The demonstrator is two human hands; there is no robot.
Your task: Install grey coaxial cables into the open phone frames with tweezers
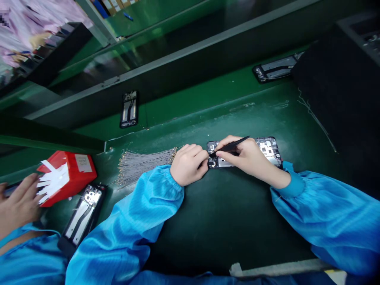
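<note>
An opened phone [270, 149] lies flat on the green bench, its circuit boards bare and its long side running left to right. My right hand [252, 158] rests over its middle, closed around black tweezers [233, 145] whose tips point down at the phone's left end. At that same end my left hand [189, 163] is closed, fingers curled and touching the phone's edge; whatever they pinch is hidden. Just left of it lies a bundle of thin grey cables [145, 166] with gold-coloured ends.
Another opened phone [83, 217] lies at left, beside a red box [84, 174] with white strips. A co-worker's hand [20, 202] is next to it. Further opened phones [129, 109] [276, 69] lie on the rear ledge. A large black box [341, 91] stands at right.
</note>
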